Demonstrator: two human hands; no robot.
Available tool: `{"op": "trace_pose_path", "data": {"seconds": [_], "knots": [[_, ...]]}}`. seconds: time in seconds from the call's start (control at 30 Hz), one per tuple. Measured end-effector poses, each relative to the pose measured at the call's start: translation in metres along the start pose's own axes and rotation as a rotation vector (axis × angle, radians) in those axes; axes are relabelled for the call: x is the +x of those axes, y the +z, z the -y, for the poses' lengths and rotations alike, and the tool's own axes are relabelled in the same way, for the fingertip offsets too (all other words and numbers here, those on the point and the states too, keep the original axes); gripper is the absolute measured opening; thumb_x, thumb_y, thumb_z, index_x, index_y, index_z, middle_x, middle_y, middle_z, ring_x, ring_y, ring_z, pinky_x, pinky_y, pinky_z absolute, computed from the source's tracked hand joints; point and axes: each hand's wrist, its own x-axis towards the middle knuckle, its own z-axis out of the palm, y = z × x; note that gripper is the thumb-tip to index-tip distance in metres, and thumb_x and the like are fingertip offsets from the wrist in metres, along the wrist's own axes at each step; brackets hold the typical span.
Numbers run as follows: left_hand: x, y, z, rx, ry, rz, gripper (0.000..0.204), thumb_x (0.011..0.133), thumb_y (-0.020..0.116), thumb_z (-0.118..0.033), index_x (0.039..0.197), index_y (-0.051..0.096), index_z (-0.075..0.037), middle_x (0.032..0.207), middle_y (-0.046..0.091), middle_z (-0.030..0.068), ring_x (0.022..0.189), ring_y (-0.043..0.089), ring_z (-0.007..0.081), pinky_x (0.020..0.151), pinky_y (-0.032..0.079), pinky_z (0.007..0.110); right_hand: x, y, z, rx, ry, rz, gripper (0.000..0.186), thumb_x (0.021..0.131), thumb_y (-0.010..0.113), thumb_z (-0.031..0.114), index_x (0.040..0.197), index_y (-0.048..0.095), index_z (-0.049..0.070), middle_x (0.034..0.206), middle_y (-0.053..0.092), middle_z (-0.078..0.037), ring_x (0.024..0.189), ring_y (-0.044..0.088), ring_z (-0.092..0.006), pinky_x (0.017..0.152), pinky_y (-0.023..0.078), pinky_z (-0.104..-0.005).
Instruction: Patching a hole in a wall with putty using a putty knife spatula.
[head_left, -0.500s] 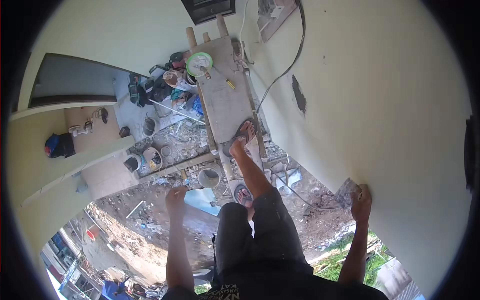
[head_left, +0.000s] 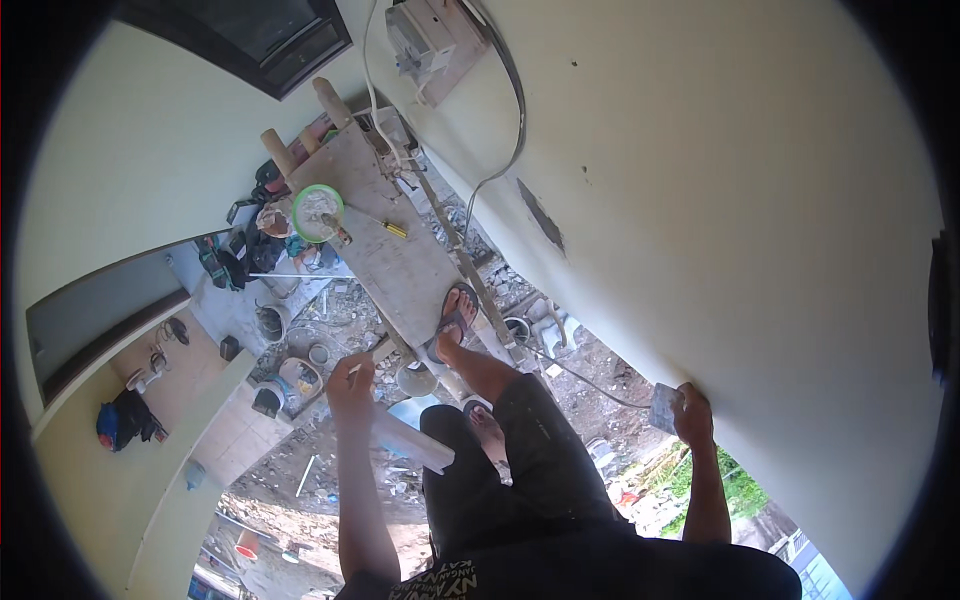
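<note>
My left hand (head_left: pixel 352 395) is closed at the lower middle, with a long pale flat blade (head_left: pixel 412 441) slanting from it toward my knee. At the right, my right hand (head_left: pixel 693 415) has its fingers wrapped round a squarish grey scraper (head_left: pixel 663 408). That hand is close beside the pale plastered wall (head_left: pixel 740 250); whether the scraper touches it I cannot tell. A dark bare patch (head_left: pixel 542 218) marks the wall higher up. On the plank platform (head_left: pixel 385 255) lie a green-rimmed bowl (head_left: pixel 318 213) of whitish paste and a yellow-handled tool (head_left: pixel 396 230).
I stand on the narrow platform, one sandalled foot (head_left: pixel 457 312) forward. Rubble, buckets (head_left: pixel 272 320) and bags (head_left: pixel 235 265) are spread below on the left. A cable (head_left: pixel 522 110) hangs along the wall from a box (head_left: pixel 425 40). Wooden posts (head_left: pixel 332 102) rise at the platform's far end.
The view has swung right, shifting the platform and bowl leftward and down. The pale blade in my left hand has turned its broad face into sight. My right hand has shifted slightly down and left.
</note>
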Motion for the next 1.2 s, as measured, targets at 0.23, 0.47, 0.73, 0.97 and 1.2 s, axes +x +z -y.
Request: {"op": "trace_pose_path", "data": {"seconds": [0.23,0.47,0.73,0.97,1.2], "knots": [[0.075,0.042,-0.118,-0.392,0.116,0.186,0.018,0.093,0.057,-0.018,0.101,0.061,-0.003,0.053,0.039,-0.0076,0.039,0.030,0.0001,0.038,0.020,0.019,0.036,0.016,0.047,0.167,-0.028,-0.123,0.017,0.080,0.066,0.009,0.093,0.056,0.004,0.080,0.065,-0.020,0.077,0.064,-0.0399,0.067,0.051,-0.0431],[0.202,0.155,-0.146,-0.155,0.461,0.367,0.016,0.090,0.063,-0.011,0.101,0.063,0.000,0.058,0.041,-0.0103,0.051,0.029,-0.0013,0.047,0.021,0.018,0.150,0.117,0.122,0.438,-0.016,-0.640,0.009,0.078,0.069,0.005,0.085,0.064,0.002,0.077,0.066,-0.016,0.069,0.066,-0.0322,0.064,0.053,-0.0362],[0.314,0.255,-0.088,0.092,0.739,0.696,0.013,0.085,0.065,-0.008,0.095,0.065,0.000,0.056,0.030,-0.0113,0.052,0.026,-0.0007,0.048,0.020,0.020,0.240,0.224,0.138,0.365,-0.001,-0.958,0.007,0.079,0.067,0.003,0.084,0.063,0.002,0.076,0.066,-0.015,0.068,0.066,-0.0317,0.060,0.052,-0.0368],[0.345,0.283,-0.019,0.179,0.756,0.875,0.015,0.084,0.067,-0.011,0.095,0.065,-0.001,0.056,0.033,-0.0109,0.052,0.028,-0.0001,0.048,0.021,0.020,0.300,0.255,0.180,0.351,-0.122,-1.149,0.010,0.076,0.068,0.000,0.082,0.061,0.003,0.073,0.064,-0.012,0.061,0.063,-0.0291,0.053,0.050,-0.0356],[0.353,0.267,-0.010,0.225,0.746,0.886,0.015,0.085,0.066,-0.012,0.095,0.064,-0.001,0.057,0.040,-0.0103,0.053,0.031,-0.0004,0.048,0.023,0.020,0.291,0.258,0.181,0.431,-0.084,-1.082,0.007,0.075,0.067,0.002,0.082,0.063,0.002,0.072,0.065,-0.014,0.059,0.064,-0.0271,0.052,0.049,-0.0338]]}}
